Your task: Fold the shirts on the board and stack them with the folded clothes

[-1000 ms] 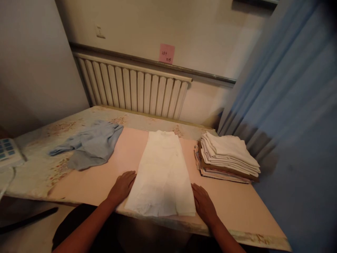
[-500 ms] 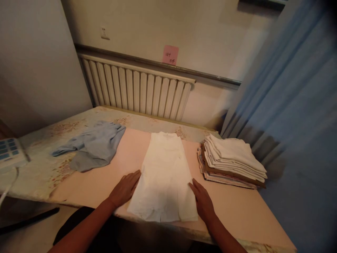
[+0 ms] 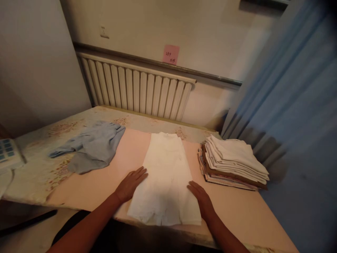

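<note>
A white garment (image 3: 165,175), folded into a long panel with its sides turned in, lies flat on the pink sheet (image 3: 226,211) at the table's front. My left hand (image 3: 133,181) rests on its left edge, fingers stretched out over the cloth. On the opposite side, my right hand (image 3: 200,197) touches the right edge with its fingers extended. Both hands are open and neither grips the cloth. The garment's lower hem comes close to the front edge of the table.
To the right stands a stack of folded clothes (image 3: 234,161), beside a blue curtain (image 3: 289,140). A crumpled blue-grey garment (image 3: 96,147) lies at left. A white device with blue keys (image 3: 9,153) sits at the far left. Behind the table is a radiator (image 3: 139,88).
My left hand has slid a little up and inward onto the garment. My right hand has shifted slightly inward over its edge. The lower right corner of the garment spreads a bit further right.
</note>
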